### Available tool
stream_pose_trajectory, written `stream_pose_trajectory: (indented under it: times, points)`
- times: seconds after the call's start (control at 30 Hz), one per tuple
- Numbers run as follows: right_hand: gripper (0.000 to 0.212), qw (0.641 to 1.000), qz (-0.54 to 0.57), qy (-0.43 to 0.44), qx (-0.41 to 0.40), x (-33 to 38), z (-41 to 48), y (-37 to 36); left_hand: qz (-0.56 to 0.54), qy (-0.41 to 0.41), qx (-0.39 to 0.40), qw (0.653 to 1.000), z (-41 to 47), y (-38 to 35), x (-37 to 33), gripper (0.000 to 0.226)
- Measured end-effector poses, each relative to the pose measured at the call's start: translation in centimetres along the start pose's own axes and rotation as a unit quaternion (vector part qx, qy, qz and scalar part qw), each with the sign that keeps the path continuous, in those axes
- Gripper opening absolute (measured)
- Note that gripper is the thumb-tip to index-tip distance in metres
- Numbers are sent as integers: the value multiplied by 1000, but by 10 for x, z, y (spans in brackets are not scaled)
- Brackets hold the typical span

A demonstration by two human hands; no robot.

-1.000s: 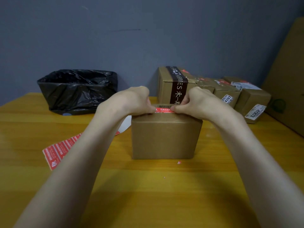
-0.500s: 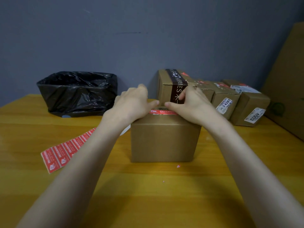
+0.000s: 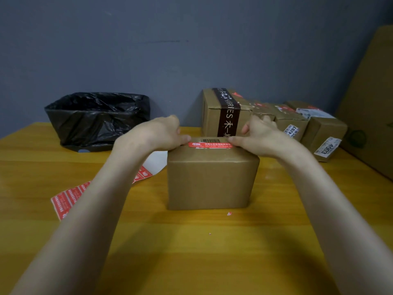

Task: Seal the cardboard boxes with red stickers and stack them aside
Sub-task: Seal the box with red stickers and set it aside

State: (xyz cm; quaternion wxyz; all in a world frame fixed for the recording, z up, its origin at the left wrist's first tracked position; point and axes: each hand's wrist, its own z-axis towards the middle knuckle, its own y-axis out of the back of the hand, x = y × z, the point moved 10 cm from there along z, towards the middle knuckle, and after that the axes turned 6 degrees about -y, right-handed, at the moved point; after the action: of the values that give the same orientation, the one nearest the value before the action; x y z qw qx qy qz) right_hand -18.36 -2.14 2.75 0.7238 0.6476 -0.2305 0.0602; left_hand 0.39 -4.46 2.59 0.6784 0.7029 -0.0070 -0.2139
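1. On top of the cardboard box (image 3: 210, 182), the left grip (image 3: 161, 135) and right grip (image 3: 261, 139), fingers curled, each pinched one end of the red sticker (image 3: 209, 144) lying across the lid.
2. That box stood upright on the bench (image 3: 191, 252).
3. To its left lay a sticker sheet (image 3: 68, 199). Behind were a black-lined bin (image 3: 95, 120) and a row of other boxes (image 3: 221, 111).

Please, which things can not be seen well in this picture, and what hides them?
- Head view: both ends of the red sticker lie under the thumbs of the left hand and right hand.
- Top of the front box: seen almost edge-on, seam not visible.
- Sticker sheet: middle covered by the left forearm.
- Large cardboard at right: cut off by the frame edge.
- Print on the sticker: too small.
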Motion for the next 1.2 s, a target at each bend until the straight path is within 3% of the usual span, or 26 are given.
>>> stream_pose_trajectory:
  times: [0.33, 0.5, 0.67, 0.77, 1.0, 1.13, 1.2]
  points:
    - [66, 997, -1, 21, 71, 4, -5, -6, -14, -41, 75, 996, -7, -5, -5, 49]
    - [66, 996, -1, 12, 93, -10, -3, 2, -15, -51, 85, 995, -8, -3, 0, 51]
    - [75, 984, 69, 46, 160, -6, -13, -5, -9, -94, 130, 987, -20, -4, -9, 98]
    - [76, 975, 98, 59, 192, -2, -19, -11, -12, -136, 168, 976, -26, -16, -29, 111]
    - [84, 973, 147, 52, 172, -6, -16, -3, -5, -187, 125, 974, -12, -25, -49, 98]
    - [63, 968, 220, 56, 106, -10, -9, 15, -114, -166, 92, 975, -7, -10, -27, 105]
    - [63, 956, 275, 48, 91, -13, -6, 22, -205, -154, 74, 964, -4, -1, -12, 112]
